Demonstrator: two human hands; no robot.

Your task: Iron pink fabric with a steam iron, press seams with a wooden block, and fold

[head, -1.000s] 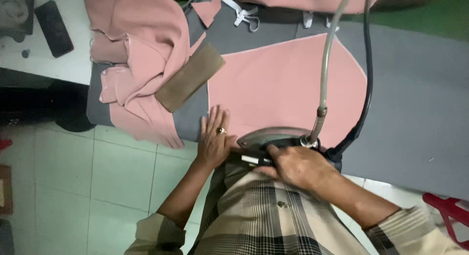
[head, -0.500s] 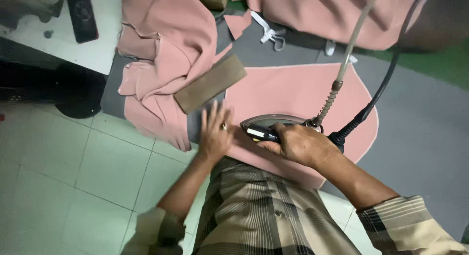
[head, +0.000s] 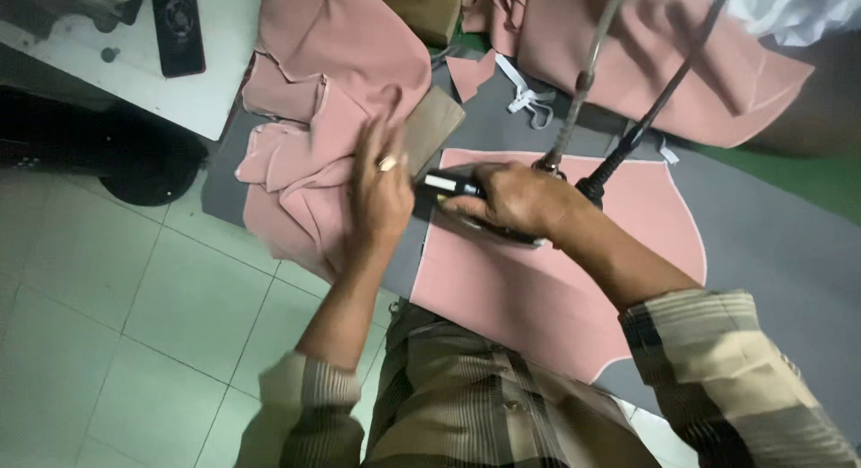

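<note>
My right hand (head: 509, 199) grips the black handle of a steam iron (head: 448, 185) that rests on the left part of a flat pink fabric piece (head: 538, 289) on the grey ironing table (head: 771, 253). A hose and a cable (head: 628, 145) rise from the iron. My left hand (head: 378, 190), with a ring on one finger, lies flat with fingers apart on a heap of crumpled pink fabric (head: 314, 118), just left of the iron and touching a brown rectangular pad (head: 432, 127).
More pink fabric (head: 628, 56) lies at the table's far side, with a small pink scrap (head: 468, 73) and white strips (head: 529, 100) near it. A white table (head: 134, 65) with a black rectangular device (head: 177, 27) stands to the left. Tiled floor (head: 117, 325) lies below.
My right hand has slid the iron left across the flat pink piece. My left hand has moved off that piece onto the crumpled pink heap beside the brown pad.
</note>
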